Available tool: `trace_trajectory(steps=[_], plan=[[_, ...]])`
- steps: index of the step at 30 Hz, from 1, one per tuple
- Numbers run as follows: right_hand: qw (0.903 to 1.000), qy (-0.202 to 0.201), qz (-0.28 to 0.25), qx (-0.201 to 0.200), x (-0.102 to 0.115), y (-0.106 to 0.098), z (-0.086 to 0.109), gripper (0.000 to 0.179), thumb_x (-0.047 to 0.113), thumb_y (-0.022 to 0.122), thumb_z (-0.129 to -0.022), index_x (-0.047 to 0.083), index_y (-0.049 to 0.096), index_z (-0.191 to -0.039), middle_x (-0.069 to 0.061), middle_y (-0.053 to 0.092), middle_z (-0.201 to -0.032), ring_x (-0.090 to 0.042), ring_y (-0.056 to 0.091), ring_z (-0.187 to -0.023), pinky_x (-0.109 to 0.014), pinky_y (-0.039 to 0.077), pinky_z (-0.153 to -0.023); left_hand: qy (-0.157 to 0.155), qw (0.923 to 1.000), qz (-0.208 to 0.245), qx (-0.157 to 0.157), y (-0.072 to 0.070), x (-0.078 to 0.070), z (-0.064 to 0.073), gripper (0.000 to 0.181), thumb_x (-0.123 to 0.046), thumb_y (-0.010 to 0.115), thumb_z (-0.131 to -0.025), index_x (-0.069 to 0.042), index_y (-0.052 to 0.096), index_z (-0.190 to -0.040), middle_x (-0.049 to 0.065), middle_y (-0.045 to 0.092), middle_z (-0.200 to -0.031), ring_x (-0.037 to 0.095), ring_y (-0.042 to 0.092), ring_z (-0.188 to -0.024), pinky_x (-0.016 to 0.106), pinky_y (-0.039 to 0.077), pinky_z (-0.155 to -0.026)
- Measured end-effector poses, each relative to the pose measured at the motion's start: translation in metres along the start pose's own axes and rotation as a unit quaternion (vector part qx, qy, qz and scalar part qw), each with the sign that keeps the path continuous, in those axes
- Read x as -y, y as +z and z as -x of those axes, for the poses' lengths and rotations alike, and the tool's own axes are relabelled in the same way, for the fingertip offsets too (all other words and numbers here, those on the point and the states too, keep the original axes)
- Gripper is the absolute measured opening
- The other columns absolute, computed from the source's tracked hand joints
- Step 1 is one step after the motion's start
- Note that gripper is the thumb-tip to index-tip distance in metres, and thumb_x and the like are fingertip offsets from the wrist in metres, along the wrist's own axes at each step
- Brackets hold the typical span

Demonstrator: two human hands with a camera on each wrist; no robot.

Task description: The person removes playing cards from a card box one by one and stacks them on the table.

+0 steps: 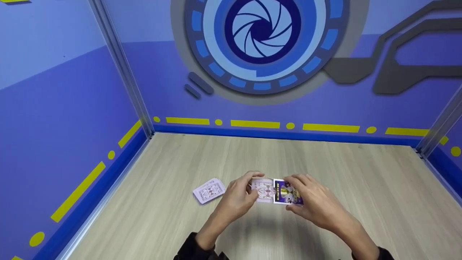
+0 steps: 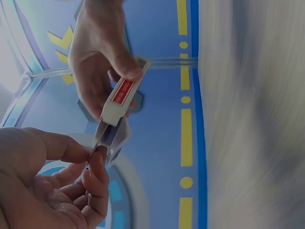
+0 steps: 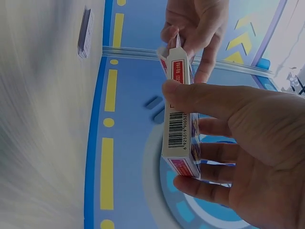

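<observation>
My right hand grips a playing card box from the right, thumb along one narrow side and fingers along the other. The barcode on that narrow side faces the right wrist camera. My left hand pinches playing cards that stick out of the box's open left end, with a patterned back facing up. In the left wrist view, thumb and fingertip press on the cards' edge beside a box flap. How many cards are pinched is hidden. Both hands hold these things above the table.
A loose stack of playing cards, backs up, lies on the wooden table left of my left hand. Blue printed panels wall the table at the back and sides, with metal posts at the corners.
</observation>
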State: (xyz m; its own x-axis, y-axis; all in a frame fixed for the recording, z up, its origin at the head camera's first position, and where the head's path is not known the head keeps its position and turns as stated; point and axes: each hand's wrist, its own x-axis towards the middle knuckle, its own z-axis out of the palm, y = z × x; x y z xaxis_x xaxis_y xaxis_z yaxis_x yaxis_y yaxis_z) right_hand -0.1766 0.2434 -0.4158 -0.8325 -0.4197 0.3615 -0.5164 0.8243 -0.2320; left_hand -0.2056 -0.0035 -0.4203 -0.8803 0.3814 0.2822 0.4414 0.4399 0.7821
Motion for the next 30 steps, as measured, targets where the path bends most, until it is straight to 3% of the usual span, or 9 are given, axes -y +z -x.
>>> trace_trajectory(steps=[4,9,11,13,16,18,20,24,30], plan=[[0.9999,0.008,0.010,-0.008,-0.002,-0.001,0.001,0.069,0.025,0.093,-0.076,0.010,0.062,-0.135,-0.009,0.064,-0.129,-0.030,0.063,-0.115,-0.053,0.055,-0.088,0.008,0.9973,-0.073,0.001,-0.006,-0.001,0.001,0.042,-0.002,0.064,-0.092,-0.012,0.067,-0.134,-0.002,0.058,-0.111,0.008,0.050,-0.083,0.024,0.044,-0.071],[0.9998,0.004,0.017,-0.011,0.000,0.001,0.001,0.068,0.026,0.093,-0.076,0.010,0.062,-0.134,-0.010,0.064,-0.129,-0.031,0.063,-0.115,-0.054,0.051,-0.096,0.023,0.9888,-0.145,0.024,-0.008,-0.002,0.005,0.054,-0.025,0.087,-0.085,-0.011,0.065,-0.132,0.001,0.047,-0.125,0.012,0.055,-0.095,0.028,0.050,-0.080],[0.9998,0.001,0.019,-0.010,0.000,0.002,0.001,0.068,0.025,0.093,-0.075,0.010,0.062,-0.134,-0.009,0.065,-0.129,-0.030,0.063,-0.116,-0.053,0.049,-0.098,0.043,0.9799,-0.193,0.025,-0.007,-0.002,0.007,0.064,-0.034,0.093,-0.077,-0.011,0.064,-0.129,0.002,0.046,-0.125,0.015,0.055,-0.103,0.031,0.051,-0.087],[0.9998,-0.002,0.019,-0.010,0.001,0.004,0.000,0.067,0.023,0.093,-0.074,0.010,0.063,-0.133,-0.009,0.065,-0.128,-0.029,0.062,-0.117,-0.052,0.049,-0.098,0.069,0.9659,-0.249,0.018,-0.004,-0.001,0.008,0.069,-0.039,0.095,-0.071,-0.011,0.064,-0.125,0.003,0.047,-0.124,0.017,0.053,-0.108,0.034,0.050,-0.093],[0.9998,-0.006,0.019,-0.008,0.002,0.005,0.000,0.067,0.022,0.093,-0.073,0.009,0.063,-0.132,-0.008,0.065,-0.128,-0.029,0.062,-0.117,-0.051,0.048,-0.099,0.098,0.9465,-0.307,0.010,0.000,0.001,0.008,0.069,-0.041,0.095,-0.071,-0.010,0.062,-0.123,0.003,0.050,-0.120,0.018,0.051,-0.108,0.036,0.047,-0.096],[0.9999,-0.007,0.015,-0.006,0.002,0.006,0.000,0.067,0.021,0.093,-0.074,0.008,0.063,-0.132,-0.008,0.065,-0.128,-0.029,0.061,-0.117,-0.051,0.047,-0.100,0.105,0.9400,-0.324,0.018,0.002,0.001,0.009,0.070,-0.041,0.093,-0.074,-0.011,0.060,-0.129,0.002,0.052,-0.117,0.017,0.050,-0.106,0.035,0.046,-0.094],[0.9999,-0.006,0.009,-0.003,0.002,0.005,0.000,0.067,0.020,0.093,-0.074,0.008,0.062,-0.132,-0.009,0.065,-0.128,-0.029,0.061,-0.118,-0.051,0.047,-0.101,0.110,0.9384,-0.327,0.027,0.001,0.000,0.009,0.070,-0.039,0.091,-0.078,-0.014,0.059,-0.135,0.002,0.053,-0.115,0.017,0.049,-0.104,0.035,0.045,-0.093],[1.0000,-0.002,0.004,-0.007,-0.001,0.003,0.001,0.066,0.018,0.092,-0.074,0.007,0.061,-0.132,-0.009,0.063,-0.128,-0.029,0.061,-0.117,-0.052,0.049,-0.100,0.108,0.9426,-0.315,0.027,-0.005,-0.001,0.010,0.066,-0.034,0.089,-0.082,-0.017,0.061,-0.139,0.003,0.052,-0.114,0.018,0.048,-0.104,0.035,0.045,-0.092],[0.9995,0.025,0.019,-0.011,-0.007,-0.005,0.001,0.068,0.021,0.093,-0.075,0.005,0.060,-0.132,-0.010,0.064,-0.126,-0.029,0.062,-0.111,-0.052,0.052,-0.093,0.081,0.9556,-0.283,0.010,-0.023,0.002,0.008,0.061,-0.023,0.086,-0.083,-0.005,0.061,-0.135,0.007,0.051,-0.120,0.021,0.049,-0.109,0.039,0.045,-0.100]])
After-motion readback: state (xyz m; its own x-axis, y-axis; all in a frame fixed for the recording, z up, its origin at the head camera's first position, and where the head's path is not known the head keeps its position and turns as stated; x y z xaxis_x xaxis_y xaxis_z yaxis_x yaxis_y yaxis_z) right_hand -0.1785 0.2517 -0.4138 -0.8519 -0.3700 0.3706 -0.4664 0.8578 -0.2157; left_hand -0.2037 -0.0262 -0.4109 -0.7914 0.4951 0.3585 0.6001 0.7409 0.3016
